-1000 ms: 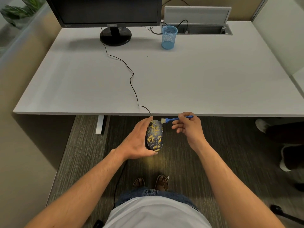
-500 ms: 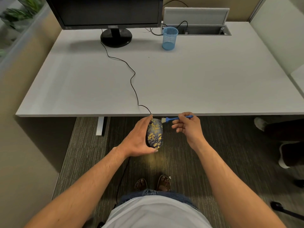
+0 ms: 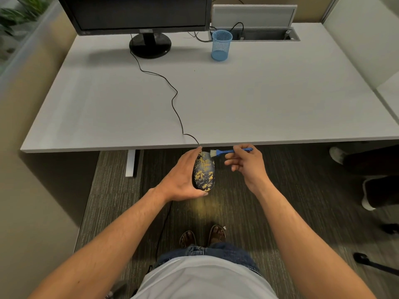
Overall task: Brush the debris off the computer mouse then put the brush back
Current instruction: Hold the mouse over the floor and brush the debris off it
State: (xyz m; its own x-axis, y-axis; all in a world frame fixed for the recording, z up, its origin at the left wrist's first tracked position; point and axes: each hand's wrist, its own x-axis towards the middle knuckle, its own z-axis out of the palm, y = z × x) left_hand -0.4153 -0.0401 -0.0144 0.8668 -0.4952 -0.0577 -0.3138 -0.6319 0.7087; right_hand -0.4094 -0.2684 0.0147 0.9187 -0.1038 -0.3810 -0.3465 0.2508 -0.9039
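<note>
The left hand (image 3: 181, 180) is wrapped around the side of a dark computer mouse (image 3: 204, 173), holding it out in the air just in front of the desk (image 3: 280, 100) edge, over the carpet. The top of the mouse faces up and it's pretty well covered in yellow crumbs, thickest near the front and across the middle. Its black cable (image 3: 172, 98) snakes back across the desktop toward the monitor (image 3: 138, 14).

The right hand (image 3: 248, 162) pinches a small blue brush (image 3: 228, 151) by the handle between thumb and forefinger, other fingers loosely curled below. The brush lies roughly level, white bristles pointing left at the front end of the mouse. The bristles look like they're just touching the front corner, or maybe a hair off it, hard to tell from this angle.

Further back on the desk, a blue mesh cup (image 3: 221, 47) stands upright right of the monitor's stand, beside an open cable tray (image 3: 265, 35).
</note>
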